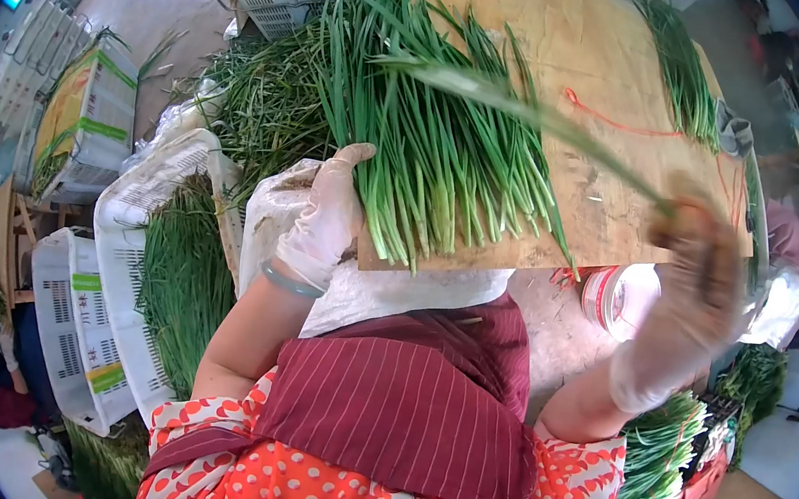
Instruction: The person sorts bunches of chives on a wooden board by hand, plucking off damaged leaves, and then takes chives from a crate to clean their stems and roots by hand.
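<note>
A wide layer of green stalks (444, 144) lies on the wooden board (601, 175), pale ends toward me. My left hand (328, 215), in a whitish glove, rests at the left edge of these stalks, its fingers closed together by the board's edge; what they hold, if anything, is hidden. Over the right part of the board, my right hand (695, 268), gloved and blurred by motion, is closed on a long green stalk (538, 116) that stretches up and left above the layer.
A smaller bundle (680, 74) and a red string (618, 125) lie on the board. White crates (121, 253) with greens stand at left, another crate (290, 5) at the top. A white bucket (623, 299) stands below the board. Another person (0, 369) is at far left.
</note>
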The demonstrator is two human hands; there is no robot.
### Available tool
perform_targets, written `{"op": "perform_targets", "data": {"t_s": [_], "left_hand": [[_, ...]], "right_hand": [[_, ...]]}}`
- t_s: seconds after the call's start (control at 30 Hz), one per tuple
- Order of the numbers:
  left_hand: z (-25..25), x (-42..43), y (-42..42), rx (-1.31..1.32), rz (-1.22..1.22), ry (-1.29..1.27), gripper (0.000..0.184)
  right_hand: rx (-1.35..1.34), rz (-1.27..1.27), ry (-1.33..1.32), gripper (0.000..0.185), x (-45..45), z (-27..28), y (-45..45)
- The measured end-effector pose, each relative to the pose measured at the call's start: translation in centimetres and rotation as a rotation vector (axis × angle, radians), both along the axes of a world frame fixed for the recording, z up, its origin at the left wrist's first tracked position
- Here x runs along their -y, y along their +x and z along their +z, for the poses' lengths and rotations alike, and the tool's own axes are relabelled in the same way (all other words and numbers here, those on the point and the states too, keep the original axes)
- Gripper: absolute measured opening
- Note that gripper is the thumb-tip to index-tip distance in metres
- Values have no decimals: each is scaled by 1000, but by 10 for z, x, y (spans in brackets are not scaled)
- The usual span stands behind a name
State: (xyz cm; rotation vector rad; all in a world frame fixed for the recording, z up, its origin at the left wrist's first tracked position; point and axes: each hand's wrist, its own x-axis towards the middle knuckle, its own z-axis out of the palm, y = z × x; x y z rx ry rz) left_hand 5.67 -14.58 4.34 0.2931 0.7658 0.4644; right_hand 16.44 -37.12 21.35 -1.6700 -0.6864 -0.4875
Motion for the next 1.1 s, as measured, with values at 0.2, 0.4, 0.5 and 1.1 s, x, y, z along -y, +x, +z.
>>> {"op": "perform_targets", "data": {"t_s": [0.2, 0.4, 0.5, 1.1], "left_hand": [[2, 1, -1, 40, -5, -29, 19], [2, 5, -5, 3, 37, -21, 17], [-3, 8, -16, 85, -7, 388, 25], [23, 8, -4, 17, 1, -70, 23]], "right_hand": [[733, -493, -169, 20, 28, 57, 45], [591, 190, -104, 23, -89, 53, 61], [370, 466, -289, 30, -133, 12, 72], [-417, 630, -405, 19, -100, -37, 11]]}}
